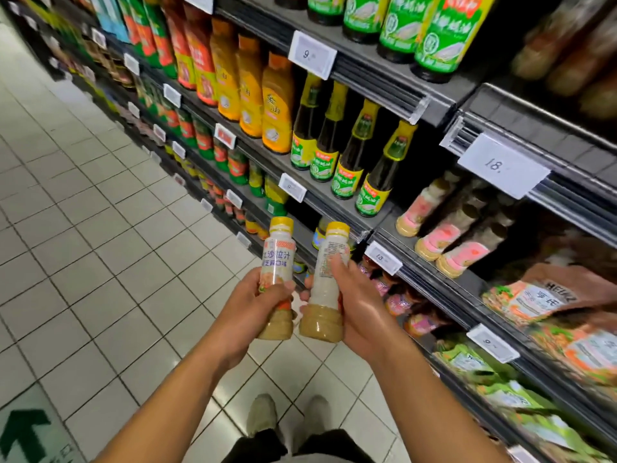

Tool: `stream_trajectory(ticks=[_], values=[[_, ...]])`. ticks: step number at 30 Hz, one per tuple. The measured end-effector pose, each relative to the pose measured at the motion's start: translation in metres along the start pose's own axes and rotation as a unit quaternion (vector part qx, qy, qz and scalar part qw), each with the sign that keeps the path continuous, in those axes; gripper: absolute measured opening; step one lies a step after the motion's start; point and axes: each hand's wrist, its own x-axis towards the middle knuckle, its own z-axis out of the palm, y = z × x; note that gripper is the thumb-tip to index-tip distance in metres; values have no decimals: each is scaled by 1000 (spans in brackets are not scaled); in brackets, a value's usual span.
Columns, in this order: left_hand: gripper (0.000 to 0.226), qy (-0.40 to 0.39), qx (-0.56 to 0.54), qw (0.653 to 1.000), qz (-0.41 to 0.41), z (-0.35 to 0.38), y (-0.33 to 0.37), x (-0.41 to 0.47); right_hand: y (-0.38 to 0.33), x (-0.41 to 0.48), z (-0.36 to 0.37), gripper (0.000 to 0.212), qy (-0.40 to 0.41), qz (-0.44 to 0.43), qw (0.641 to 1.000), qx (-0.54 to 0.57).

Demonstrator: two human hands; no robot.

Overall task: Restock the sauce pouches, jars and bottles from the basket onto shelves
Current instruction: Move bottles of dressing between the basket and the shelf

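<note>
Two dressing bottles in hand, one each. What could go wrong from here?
1. The left hand and right hand each grip a bottle, so neither is free to steady shelf stock.
2. The left bottle and right bottle sit nearly touching at their bases; they may knock together.
3. The pink-labelled bottles are packed closely; sliding one in could topple a neighbour.

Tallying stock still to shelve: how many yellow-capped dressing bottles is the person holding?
2. The front-label bottle is in the left hand; the back-label bottle is in the right hand. More may be off-frame.
</note>
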Motion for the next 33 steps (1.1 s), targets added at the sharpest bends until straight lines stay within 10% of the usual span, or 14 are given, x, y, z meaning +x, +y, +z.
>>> stream_trajectory(ticks=[8, 33], values=[[45, -44, 16, 999, 12, 13, 18, 20, -17, 3, -24, 62, -69, -62, 995, 29], [48, -153, 58, 978, 131, 83, 65, 45, -64, -32, -30, 54, 80, -261, 960, -63]])
